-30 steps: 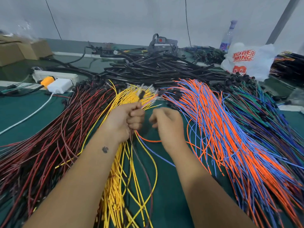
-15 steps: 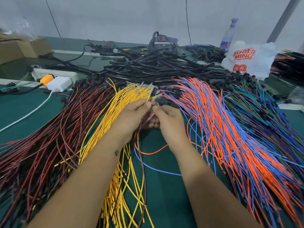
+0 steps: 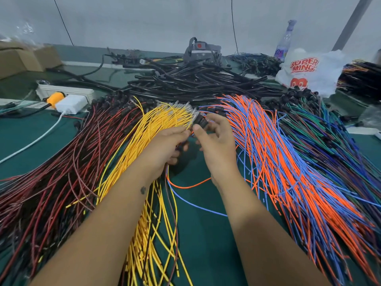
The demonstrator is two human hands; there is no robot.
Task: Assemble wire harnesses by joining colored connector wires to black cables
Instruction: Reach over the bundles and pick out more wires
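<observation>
Both hands meet above the green-covered counter [image 3: 195,234], between the fanned sheaf of thin yellow wires [image 3: 156,129] and the spread of orange and blue wires [image 3: 268,145]; the left hand [image 3: 165,149] has its fingers curled, pinching what looks like a yellow wire end near its tip, and the right hand [image 3: 218,145] holds a small black connector [image 3: 199,120] between thumb and fingers, with loose orange and blue leads [image 3: 185,185] trailing below toward the wrists; the two parts are held tip to tip, probably so the terminal can be lined up with the connector, though the contact itself is too small to read. The colours lie sorted in separate fans, dark red and black wires [image 3: 61,162] on the left, likely for quick picking; the heap of black cables [image 3: 185,83] waits beyond, well apart from the hands.
</observation>
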